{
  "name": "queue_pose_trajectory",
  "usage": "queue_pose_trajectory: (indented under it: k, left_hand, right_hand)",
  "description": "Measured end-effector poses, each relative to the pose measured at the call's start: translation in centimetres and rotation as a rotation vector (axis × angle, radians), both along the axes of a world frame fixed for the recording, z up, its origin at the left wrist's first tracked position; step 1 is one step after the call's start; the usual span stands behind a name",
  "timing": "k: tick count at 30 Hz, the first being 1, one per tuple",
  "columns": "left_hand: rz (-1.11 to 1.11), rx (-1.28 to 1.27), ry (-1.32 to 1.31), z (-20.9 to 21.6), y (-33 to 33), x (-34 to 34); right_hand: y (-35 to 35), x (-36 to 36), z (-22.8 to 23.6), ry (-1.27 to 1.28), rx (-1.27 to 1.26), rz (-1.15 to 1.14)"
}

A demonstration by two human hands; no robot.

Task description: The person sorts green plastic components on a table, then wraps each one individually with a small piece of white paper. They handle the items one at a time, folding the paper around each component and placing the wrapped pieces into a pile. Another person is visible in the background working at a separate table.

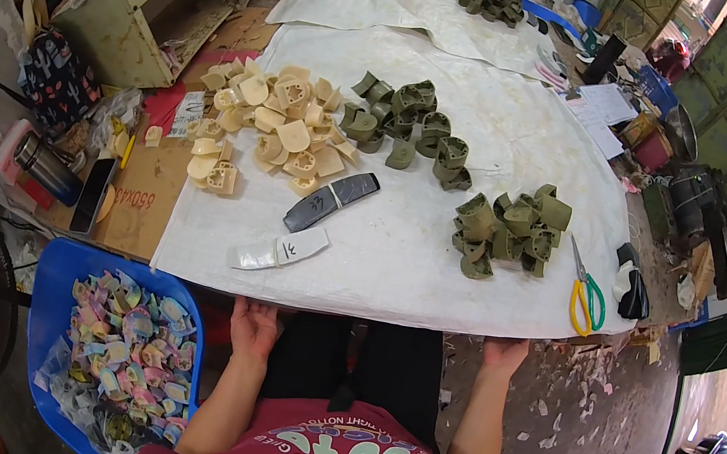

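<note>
My left hand (254,328) is palm up at the front edge of the white-covered table (408,305), its fingers hooked under the edge and their tips hidden. My right hand (505,353) takes hold of the same edge farther right, also from below. On the white sheet sit a pile of cream moulded pieces (277,119) at left and two heaps of olive-green curved pieces, one mid-table (408,126) and one nearer right (508,233). A dark labelled strip (332,202) and a white labelled strip (280,249) lie nearest my left hand.
Yellow-and-green-handled scissors (586,300) lie at the right front. A blue tub (55,280) of pastel pieces stands below left. A phone (94,194) and a flask (48,167) are on the left side. More green pieces (489,2) lie at the far end, near another person.
</note>
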State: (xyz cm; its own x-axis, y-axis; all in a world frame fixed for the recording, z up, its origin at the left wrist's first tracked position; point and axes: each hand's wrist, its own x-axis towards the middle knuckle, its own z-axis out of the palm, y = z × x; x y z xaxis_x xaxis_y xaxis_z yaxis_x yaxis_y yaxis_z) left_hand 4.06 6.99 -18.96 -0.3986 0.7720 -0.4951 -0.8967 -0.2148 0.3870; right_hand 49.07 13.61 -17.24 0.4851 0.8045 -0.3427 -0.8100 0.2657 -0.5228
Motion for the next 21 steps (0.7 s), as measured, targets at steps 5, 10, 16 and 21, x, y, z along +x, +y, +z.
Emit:
queue_pose_trajectory:
  k: [5, 10, 16, 21]
  left_hand:
    - [-0.095, -0.122, -0.040, 4.9, -1.3, -0.9]
    - [-0.290, -0.046, 0.093, 11.1, -2.7, -2.0]
    - [-0.200, -0.331, 0.056, 8.3, -2.2, -2.9]
    - [-0.118, -0.373, 0.216, 3.7, -0.7, -2.3]
  right_hand:
    - [-3.3, 0.8, 3.9, 0.123, -0.102, -0.001]
    - [-2.5, 0.6, 8.0, -0.199, -0.228, 0.034]
    - [-1.3, 0.6, 7.4, -0.252, -0.379, -0.032]
    - [-2.3, 3.9, 4.6, -0.372, -0.353, 0.003]
